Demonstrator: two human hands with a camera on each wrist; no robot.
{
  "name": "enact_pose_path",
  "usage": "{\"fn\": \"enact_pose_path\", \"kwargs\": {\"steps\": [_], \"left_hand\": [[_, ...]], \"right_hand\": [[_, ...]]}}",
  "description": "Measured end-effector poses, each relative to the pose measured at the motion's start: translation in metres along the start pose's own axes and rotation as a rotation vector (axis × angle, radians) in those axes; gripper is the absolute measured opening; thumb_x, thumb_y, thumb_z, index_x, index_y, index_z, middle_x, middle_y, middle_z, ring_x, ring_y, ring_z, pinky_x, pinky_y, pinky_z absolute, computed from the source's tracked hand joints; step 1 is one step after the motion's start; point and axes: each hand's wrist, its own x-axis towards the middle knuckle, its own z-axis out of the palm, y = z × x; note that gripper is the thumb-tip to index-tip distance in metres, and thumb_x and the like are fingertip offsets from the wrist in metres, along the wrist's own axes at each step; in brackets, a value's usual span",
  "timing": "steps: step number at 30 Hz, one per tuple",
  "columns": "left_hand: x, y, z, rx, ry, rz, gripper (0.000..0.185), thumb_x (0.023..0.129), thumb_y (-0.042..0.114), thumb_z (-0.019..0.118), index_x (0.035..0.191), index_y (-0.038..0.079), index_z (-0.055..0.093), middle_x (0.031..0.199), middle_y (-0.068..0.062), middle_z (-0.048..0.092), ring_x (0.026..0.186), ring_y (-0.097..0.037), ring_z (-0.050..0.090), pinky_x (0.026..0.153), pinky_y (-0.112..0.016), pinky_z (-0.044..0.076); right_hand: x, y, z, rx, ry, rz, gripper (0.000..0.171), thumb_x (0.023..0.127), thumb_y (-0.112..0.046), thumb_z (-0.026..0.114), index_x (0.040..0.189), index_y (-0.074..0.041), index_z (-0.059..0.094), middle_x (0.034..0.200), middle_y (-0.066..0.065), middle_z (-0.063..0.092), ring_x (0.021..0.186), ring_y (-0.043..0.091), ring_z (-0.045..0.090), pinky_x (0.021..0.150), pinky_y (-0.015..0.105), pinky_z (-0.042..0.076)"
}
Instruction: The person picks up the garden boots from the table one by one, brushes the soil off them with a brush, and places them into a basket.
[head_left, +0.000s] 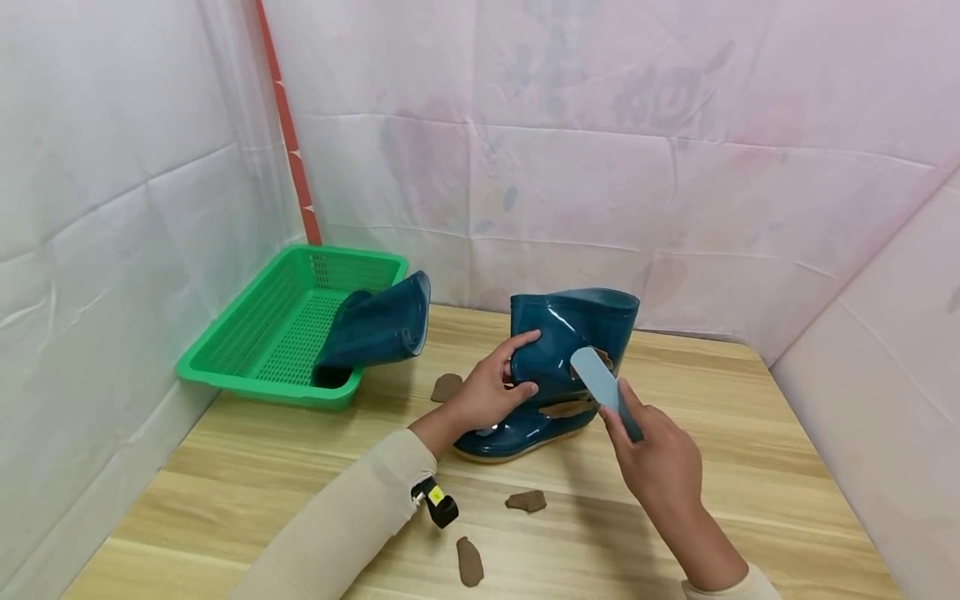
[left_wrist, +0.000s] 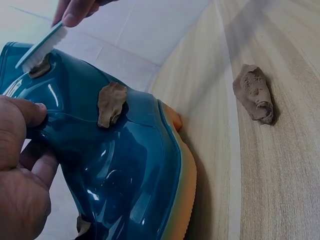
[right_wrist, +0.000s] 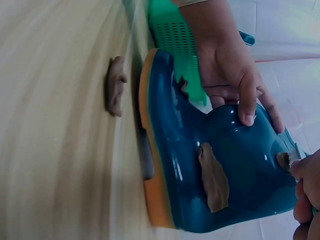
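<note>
The boot (head_left: 549, 367) stands sole down near the middle of the table (head_left: 757, 475), toe toward the basket; whether the sole bears flat cannot be told. Two patches of brown clay cling to the side facing the right hand: an upper patch (right_wrist: 283, 161) on the shaft and a lower patch (right_wrist: 214, 180) near the ankle.

Left hand (head_left: 486, 390): curled round the front of the shaft, thumb on the patched side, apparently to brace the boot against the brush while leaving both patches uncovered. Right hand (head_left: 663, 454): pinching the handle of the brush (head_left: 596, 379) between thumb and fingers. The bristles (left_wrist: 46, 50) are turned to the boot and meet the upper patch, a hold that seems suited to short, directed strokes.

Three loose clumps lie on the table: a far clump (head_left: 447, 387) beyond the left forearm, a middle clump (head_left: 527, 500) and a near clump (head_left: 470, 561) in front of the boot. Their colour matches the patches.

At the far left sits the green basket (head_left: 255, 386). The second boot (head_left: 375, 327) leans in it, shaft overhanging the right rim, probably because it is too long to lie flat there.
</note>
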Motion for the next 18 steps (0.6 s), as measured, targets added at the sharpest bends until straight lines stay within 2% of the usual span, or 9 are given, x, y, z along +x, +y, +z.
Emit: {"fn": "enact_pose_path", "kwargs": {"steps": [5,7,10,14,18], "left_hand": [[0.001,0.0,0.001,0.009,0.003,0.004,0.076,0.1,0.013,0.069,0.156,0.047,0.031,0.105,-0.001,0.07,0.082,-0.017,0.063,0.069,-0.032,0.049],[0.001,0.0,0.0,0.01,0.003,0.004,0.076,0.1,0.013,0.069,0.156,0.047,0.031,0.106,0.0,0.07,0.083,-0.017,0.063,0.07,-0.032,0.049],[0.001,-0.001,0.0,0.014,0.001,0.003,0.077,0.1,0.012,0.069,0.157,0.047,0.031,0.111,-0.001,0.07,0.086,-0.016,0.064,0.072,-0.032,0.049],[0.001,0.0,0.0,0.011,0.002,0.001,0.077,0.1,0.012,0.068,0.157,0.047,0.03,0.118,-0.001,0.069,0.092,-0.014,0.065,0.075,-0.032,0.05],[0.0,0.0,0.0,0.005,-0.004,0.006,0.076,0.1,0.012,0.068,0.158,0.045,0.03,0.102,-0.002,0.069,0.081,-0.015,0.063,0.073,-0.032,0.049]], "right_hand": [[-0.01,0.005,-0.005,-0.013,-0.007,0.022,0.053,0.081,-0.011,0.087,0.13,0.0,0.069,0.079,0.016,0.071,0.056,0.023,0.059,0.043,0.032,0.033],[-0.013,0.007,-0.006,-0.013,-0.01,0.028,0.053,0.081,-0.011,0.088,0.13,-0.001,0.07,0.078,0.015,0.071,0.055,0.02,0.056,0.042,0.03,0.031],[-0.015,0.008,-0.006,-0.001,0.004,0.016,0.055,0.079,-0.01,0.089,0.13,0.0,0.069,0.078,0.015,0.071,0.055,0.021,0.059,0.042,0.031,0.035],[-0.013,0.006,-0.006,0.024,0.052,-0.033,0.057,0.077,-0.006,0.089,0.13,0.001,0.069,0.08,0.018,0.072,0.059,0.028,0.065,0.043,0.038,0.043],[-0.005,0.002,-0.004,0.034,0.077,-0.069,0.058,0.077,-0.006,0.089,0.131,0.001,0.068,0.082,0.02,0.072,0.063,0.032,0.068,0.045,0.044,0.047]]}}
